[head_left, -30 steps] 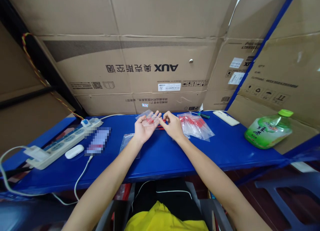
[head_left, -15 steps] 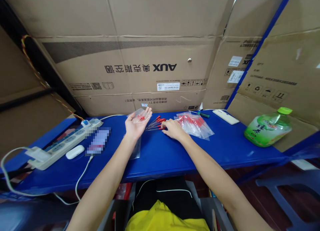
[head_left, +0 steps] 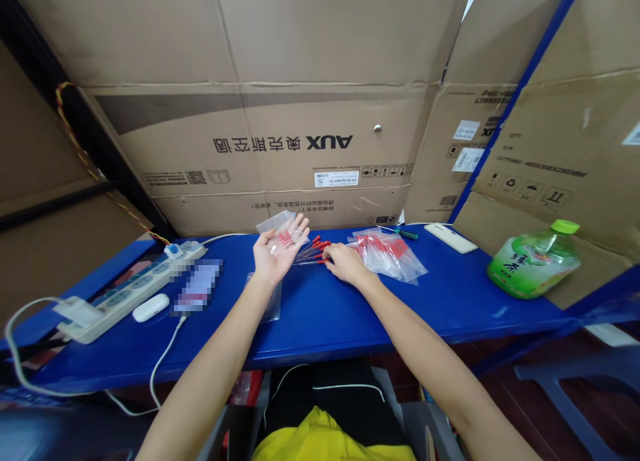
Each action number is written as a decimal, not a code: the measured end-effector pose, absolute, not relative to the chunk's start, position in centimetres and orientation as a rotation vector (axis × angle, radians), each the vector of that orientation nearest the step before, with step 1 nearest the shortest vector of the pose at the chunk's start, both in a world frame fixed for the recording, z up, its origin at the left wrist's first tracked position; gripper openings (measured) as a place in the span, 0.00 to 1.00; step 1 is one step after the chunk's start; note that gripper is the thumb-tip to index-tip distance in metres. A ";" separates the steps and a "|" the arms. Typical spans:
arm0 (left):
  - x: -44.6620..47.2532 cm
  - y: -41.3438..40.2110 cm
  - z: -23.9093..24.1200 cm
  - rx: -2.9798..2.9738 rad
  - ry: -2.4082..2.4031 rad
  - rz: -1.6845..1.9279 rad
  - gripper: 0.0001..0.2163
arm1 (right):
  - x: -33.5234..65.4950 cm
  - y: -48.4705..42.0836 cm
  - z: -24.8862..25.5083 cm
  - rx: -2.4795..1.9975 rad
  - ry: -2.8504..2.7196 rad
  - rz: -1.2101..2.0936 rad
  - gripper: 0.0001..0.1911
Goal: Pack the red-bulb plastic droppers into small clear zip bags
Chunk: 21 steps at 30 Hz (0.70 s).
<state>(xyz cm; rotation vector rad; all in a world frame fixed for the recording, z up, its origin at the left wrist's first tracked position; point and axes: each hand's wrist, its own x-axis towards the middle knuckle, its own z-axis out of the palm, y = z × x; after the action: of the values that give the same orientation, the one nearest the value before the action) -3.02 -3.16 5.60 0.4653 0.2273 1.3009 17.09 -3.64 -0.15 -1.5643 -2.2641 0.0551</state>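
Note:
My left hand (head_left: 273, 256) is palm up with its fingers raised, holding a small clear plastic bag (head_left: 273, 224) against the palm. A few red bits (head_left: 286, 238) show at the bag. Right of it, a loose bunch of thin pieces with red ends (head_left: 315, 244) lies fanned on the table, their pale thin shafts pointing left. My right hand (head_left: 345, 261) is palm down at the red ends, its fingers bent and closed on one of them. Another clear bag (head_left: 273, 304) lies flat, partly hidden under my left wrist.
Several filled clear bags (head_left: 387, 251) lie right of my right hand, with a green-handled screwdriver (head_left: 407, 234) behind. A white slab-shaped device (head_left: 450, 238) and green bottle (head_left: 533, 261) stand farther right. Left are a power strip (head_left: 135, 288), white case (head_left: 151, 306) and phone (head_left: 197, 284). Cardboard (head_left: 280, 114) walls the back.
The bag in my left hand has shifted, and more red shows at it than before. My right hand stays at the red ends, moved only slightly. The view has tilted a little.

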 end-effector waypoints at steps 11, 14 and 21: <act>-5.0 -0.9 4.5 0.223 0.298 1.625 0.31 | 17.3 -4.8 2.0 -1.075 -1.857 0.075 0.04; -5.3 -0.6 4.2 0.188 0.307 1.667 0.28 | 16.7 -5.4 2.1 -0.990 -1.816 0.049 0.04; -3.3 -1.4 3.8 0.330 0.230 1.576 0.22 | 15.5 -5.7 1.8 -0.950 -1.845 -0.014 0.06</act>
<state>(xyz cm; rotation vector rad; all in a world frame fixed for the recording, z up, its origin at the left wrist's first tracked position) -3.31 -1.40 3.84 0.3303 0.2300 1.5757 15.51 -5.71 1.78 -0.9498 -1.8445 -0.0140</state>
